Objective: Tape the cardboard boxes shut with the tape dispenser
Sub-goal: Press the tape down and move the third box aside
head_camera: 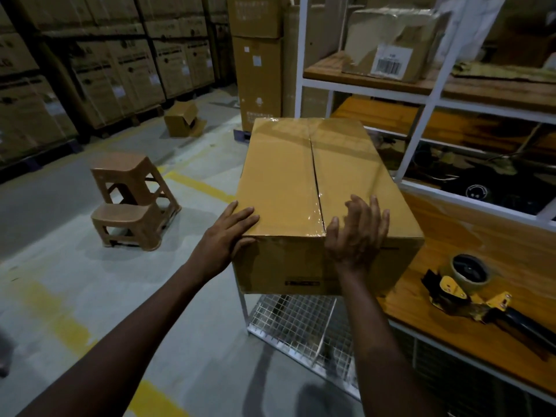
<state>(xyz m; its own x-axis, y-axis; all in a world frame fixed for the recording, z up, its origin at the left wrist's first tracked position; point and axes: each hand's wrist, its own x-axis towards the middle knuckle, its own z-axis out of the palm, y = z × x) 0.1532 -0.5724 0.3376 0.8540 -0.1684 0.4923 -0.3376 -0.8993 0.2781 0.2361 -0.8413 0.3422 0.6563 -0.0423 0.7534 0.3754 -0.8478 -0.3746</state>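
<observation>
A brown cardboard box (285,182) sits on a wire-mesh stand, its top flaps closed and clear shiny tape running along the centre seam. My left hand (228,236) lies with straight fingers over the box's near left corner. At the near edge by the seam my right hand (358,233) is raised with its fingers spread and relaxed, holding nothing. The yellow and black tape dispenser (460,293) lies on the wooden shelf to the right of the box, apart from both hands.
A white metal rack with wooden shelves (451,85) stands to the right and holds a worn labelled box (391,43). Two brown plastic stools (132,200) stand on the floor to the left. A small open box (182,118) and stacked cartons lie beyond.
</observation>
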